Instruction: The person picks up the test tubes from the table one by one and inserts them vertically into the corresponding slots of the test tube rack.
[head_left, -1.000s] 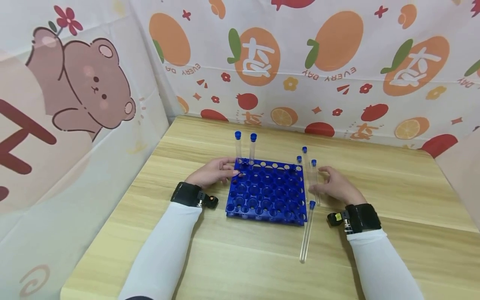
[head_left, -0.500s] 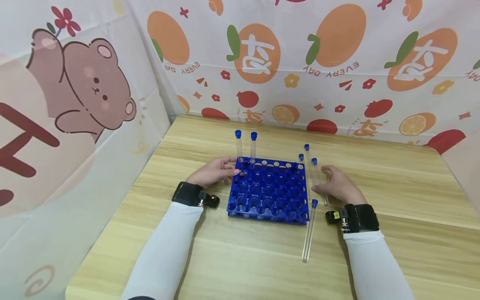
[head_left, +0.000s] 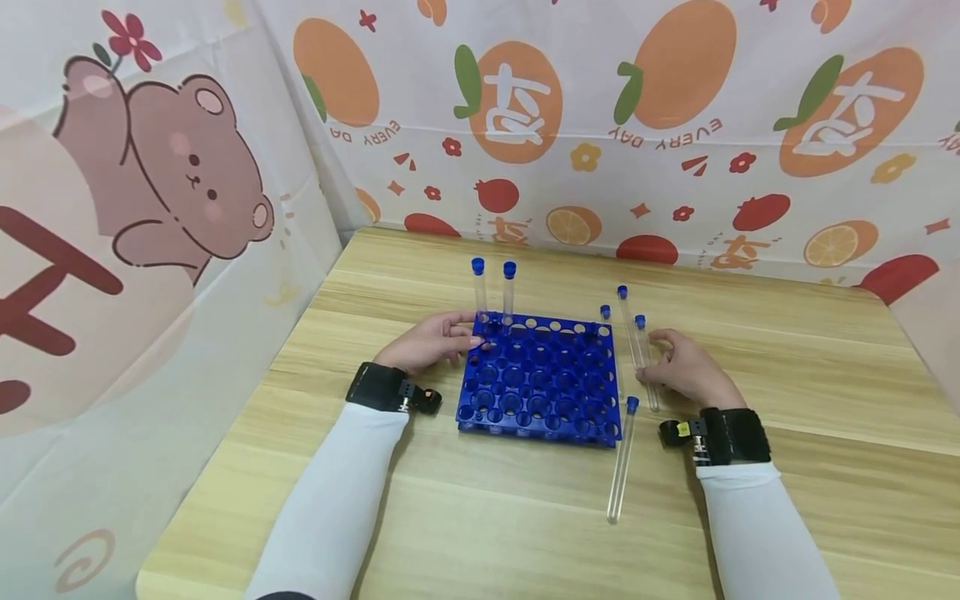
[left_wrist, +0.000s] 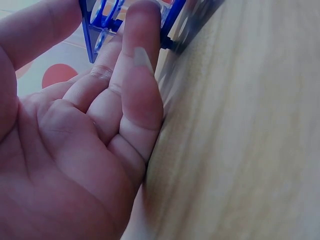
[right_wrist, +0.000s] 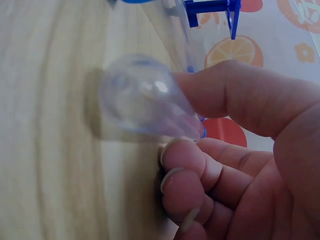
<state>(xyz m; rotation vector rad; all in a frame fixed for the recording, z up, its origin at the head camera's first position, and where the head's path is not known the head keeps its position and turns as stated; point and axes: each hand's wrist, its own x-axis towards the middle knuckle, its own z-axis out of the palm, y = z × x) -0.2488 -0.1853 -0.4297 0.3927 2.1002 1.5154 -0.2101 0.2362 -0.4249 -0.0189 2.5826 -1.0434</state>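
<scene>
At the left end of the blue test tube rack point(head_left: 540, 379), my left hand point(head_left: 427, 343) grips the rack's edge, thumb over the top plate. The left wrist view shows its fingers reaching between the rack's plates point(left_wrist: 90, 35). To the right of the rack, my right hand point(head_left: 693, 371) pinches a clear test tube point(head_left: 643, 354) with a blue cap between thumb and fingers, low on its body. Its rounded bottom point(right_wrist: 135, 97) faces the right wrist camera, close over the table. Another capped tube point(head_left: 628, 325) lies just left of it.
Two capped tubes, a left one point(head_left: 481, 292) and a right one point(head_left: 508, 296), stand in the rack's back left holes. Another tube's blue cap point(head_left: 605, 311) shows behind the rack's right corner. A capped tube point(head_left: 621, 471) lies at the front right. Printed cloth point(head_left: 585, 158) hangs behind the wooden table point(head_left: 480, 517).
My right hand has shifted slightly right with the pinched tube, and the tube beside it has moved a little right too. The left hand stays on the rack.
</scene>
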